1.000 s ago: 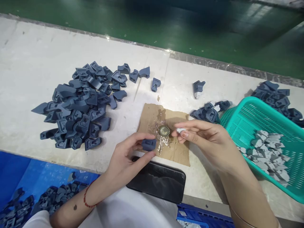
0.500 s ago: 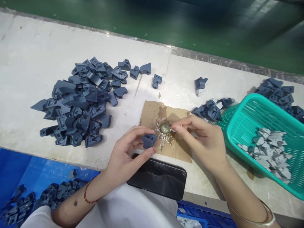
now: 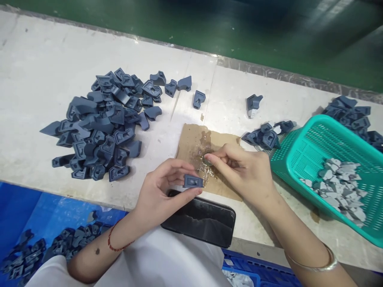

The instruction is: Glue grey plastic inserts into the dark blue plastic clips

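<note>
My left hand (image 3: 170, 185) holds a dark blue-grey moulded plastic part (image 3: 193, 181) between thumb and fingers, its recessed side turned up towards me. My right hand (image 3: 239, 165) is closed in a pinch over the brown cardboard (image 3: 187, 139); whatever sits in the fingertips is hidden. Under those fingertips, shiny wet liquid (image 3: 206, 173) is spread on the cardboard. The small round dish in its middle is mostly covered by the right hand. Just below the left hand lies a black phone (image 3: 200, 221).
A heap of blue-grey parts (image 3: 101, 123) covers the table's left. Parts with white pieces (image 3: 266, 135) lie near the green basket (image 3: 299, 159), which holds grey-white pieces (image 3: 341, 187). Behind it is another pile (image 3: 350, 115). More parts (image 3: 72, 243) lie on blue sheeting below.
My left hand has turned the plastic part so its recess shows, moving it slightly right. My right hand has moved left over the round dish, hiding the small whitish bit at its fingertips.
</note>
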Motion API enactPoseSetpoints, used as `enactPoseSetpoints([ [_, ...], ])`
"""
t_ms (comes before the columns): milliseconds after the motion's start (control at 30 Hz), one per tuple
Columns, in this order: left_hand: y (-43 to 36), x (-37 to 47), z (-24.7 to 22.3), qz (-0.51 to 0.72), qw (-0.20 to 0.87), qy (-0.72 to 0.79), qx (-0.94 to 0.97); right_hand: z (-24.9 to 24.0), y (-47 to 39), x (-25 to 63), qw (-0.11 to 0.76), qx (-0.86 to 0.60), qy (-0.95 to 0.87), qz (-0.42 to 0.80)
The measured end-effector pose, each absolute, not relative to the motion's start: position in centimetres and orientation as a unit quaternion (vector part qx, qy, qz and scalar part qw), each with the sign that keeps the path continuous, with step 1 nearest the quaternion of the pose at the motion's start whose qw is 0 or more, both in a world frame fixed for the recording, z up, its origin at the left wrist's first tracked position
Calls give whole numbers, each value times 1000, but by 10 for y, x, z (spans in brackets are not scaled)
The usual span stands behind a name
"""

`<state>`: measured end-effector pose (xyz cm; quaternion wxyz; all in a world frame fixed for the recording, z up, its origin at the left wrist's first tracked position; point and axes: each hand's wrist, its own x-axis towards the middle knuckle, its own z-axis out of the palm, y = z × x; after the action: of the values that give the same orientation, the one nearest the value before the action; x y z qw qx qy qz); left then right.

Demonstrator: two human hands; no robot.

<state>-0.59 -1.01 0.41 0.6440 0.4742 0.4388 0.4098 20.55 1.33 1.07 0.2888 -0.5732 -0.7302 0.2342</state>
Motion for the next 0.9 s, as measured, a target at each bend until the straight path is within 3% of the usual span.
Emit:
enactPoseSetpoints([
  [167, -9, -7, 3, 406, 601, 428, 540, 8, 14, 205, 276, -551, -759, 211],
  [600, -12, -6, 0, 371, 665, 400, 510, 7, 12, 206, 298, -559, -751, 188],
  [700, -12, -8, 0, 352, 659, 396, 534, 8, 11, 205, 326, -580, -706, 244],
  [900, -11, -9, -3, 338, 615, 424, 572, 16, 8, 200, 423, -586, -483, 494],
])
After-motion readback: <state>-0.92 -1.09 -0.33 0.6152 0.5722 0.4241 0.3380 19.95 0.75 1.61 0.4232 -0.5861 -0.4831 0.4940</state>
